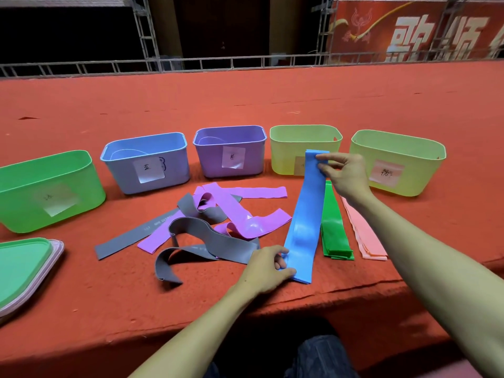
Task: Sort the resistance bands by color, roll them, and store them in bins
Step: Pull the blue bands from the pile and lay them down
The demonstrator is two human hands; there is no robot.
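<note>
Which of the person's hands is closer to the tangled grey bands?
Left. The left hand grips the near end of the blue band, right beside the grey bands; the right hand pinches its far end, up by the yellow bins.

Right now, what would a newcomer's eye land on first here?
The blue band, held lengthwise at centre right: left grip pinches its near end, right grip its far end. Left of it sprawls a tangle of purple and grey bands, and behind stands a row of five bins.
</note>
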